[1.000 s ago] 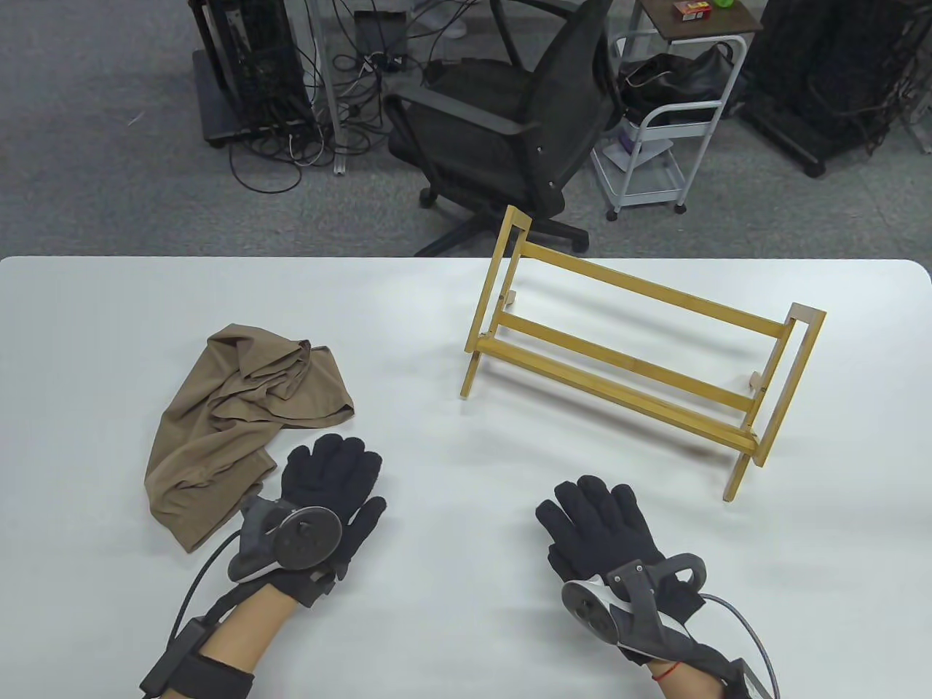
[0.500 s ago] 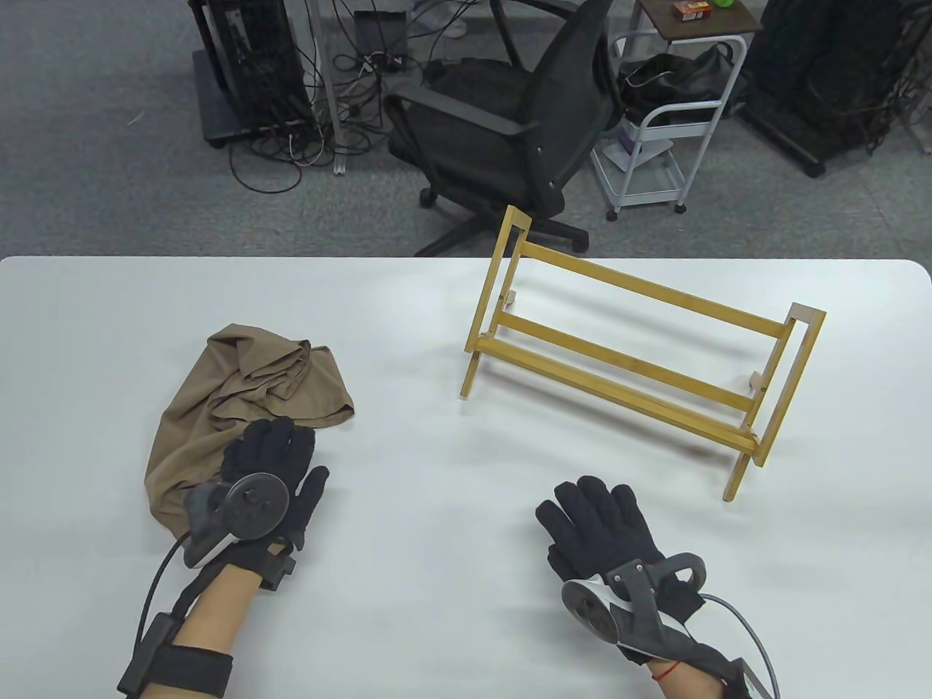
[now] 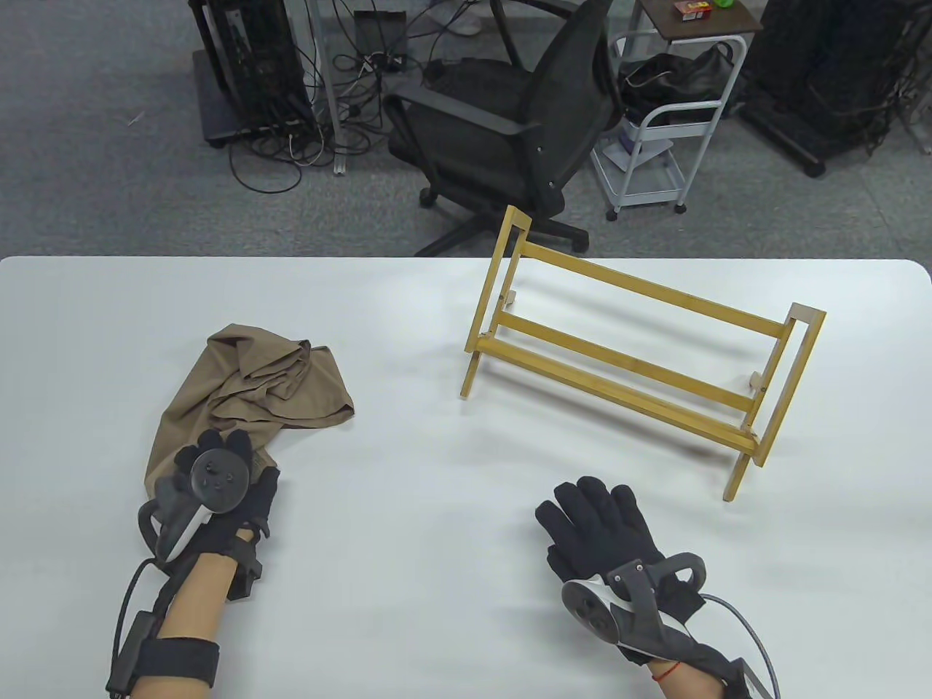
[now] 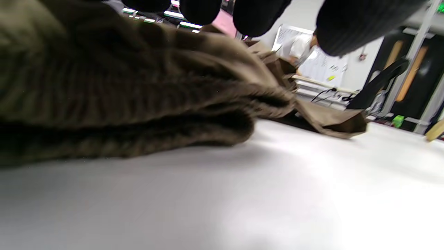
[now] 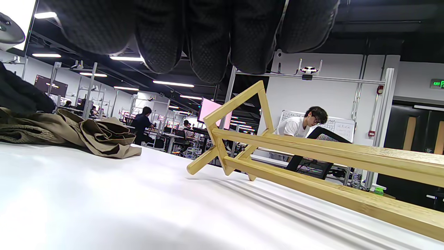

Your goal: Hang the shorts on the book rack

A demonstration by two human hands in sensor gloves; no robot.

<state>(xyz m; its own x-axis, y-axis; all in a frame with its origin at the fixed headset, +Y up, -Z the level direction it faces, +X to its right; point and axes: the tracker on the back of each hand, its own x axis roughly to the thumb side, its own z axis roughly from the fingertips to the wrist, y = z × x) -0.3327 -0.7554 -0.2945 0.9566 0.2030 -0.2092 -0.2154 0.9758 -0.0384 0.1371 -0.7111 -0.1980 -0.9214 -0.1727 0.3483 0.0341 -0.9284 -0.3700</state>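
Hands sat nearest the table's point(image 3: 437, 306) front edge. The right hand point(image 3: 608, 535) lay flat, fingers spread and holding nothing, with bare tabletop between it and the wooden rack point(image 3: 633, 349). The left hand point(image 3: 218, 491) hovered over the near end of the brown shorts point(image 3: 240, 393); in the left wrist view its fingertips point(image 4: 350, 27) hung just above the cloth, loosely apart, gripping nothing. Farther back, the shorts lay crumpled at left, well apart from the rack standing near the far edge.
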